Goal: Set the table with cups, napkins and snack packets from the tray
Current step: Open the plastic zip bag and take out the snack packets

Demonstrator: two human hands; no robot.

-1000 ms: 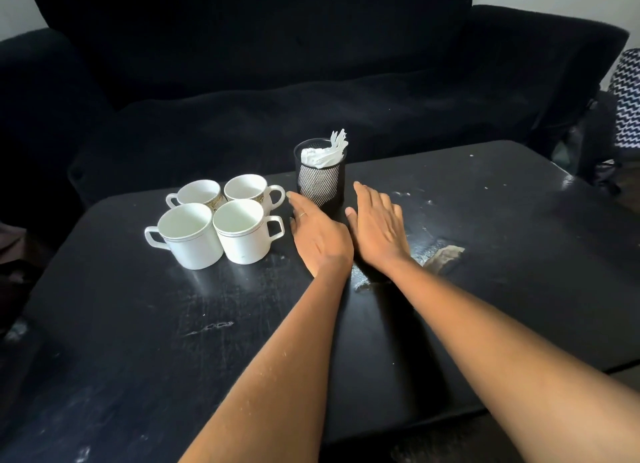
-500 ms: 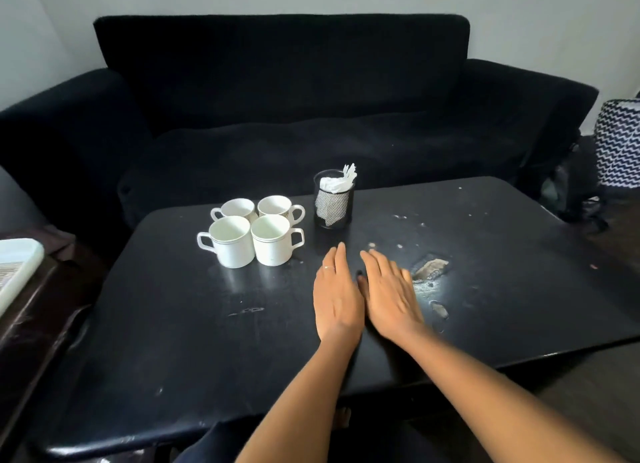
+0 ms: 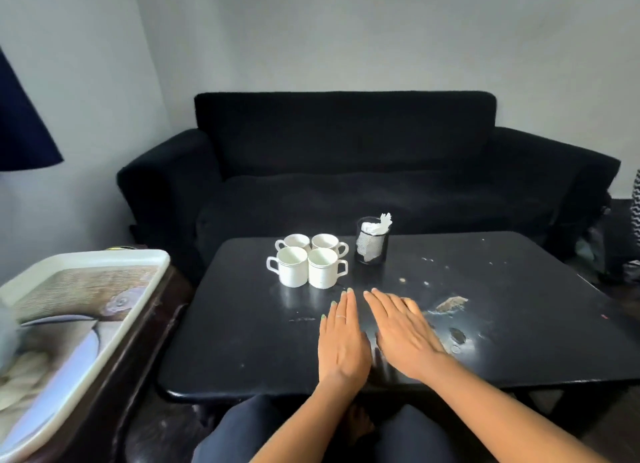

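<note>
A black sofa (image 3: 346, 185) fills the wall behind a low black bench (image 3: 242, 341), its scuffed top marked by chips and pale specks on the right half. To the left, on a dark side stand (image 3: 138, 358), lies a white tray (image 3: 104, 324) with a printed picture on its base; its long axis runs from the near left corner away toward the bench. What lies at its near end is blurred and cannot be made out.

Four white cups (image 3: 306, 260) stand upright in a tight two-by-two cluster near the bench's far edge, left of centre. The left pair turn their handles to the left, the right pair to the right. Just beside them on the right stands a black mesh holder (image 3: 372, 246), upright, with white napkins (image 3: 377, 225) sticking out of its top and leaning toward the right.

The person's left hand (image 3: 343, 338) and right hand (image 3: 401, 327) rest flat on the bench, palms down, fingers straight and together, holding nothing. They lie side by side, close but apart, fingertips pointing toward the cups, which stand just beyond them. A ring shows on the left hand. Nothing stands between the hands and the cups. The person's dark-clad knees (image 3: 242, 428) show below the bench's near edge.
</note>
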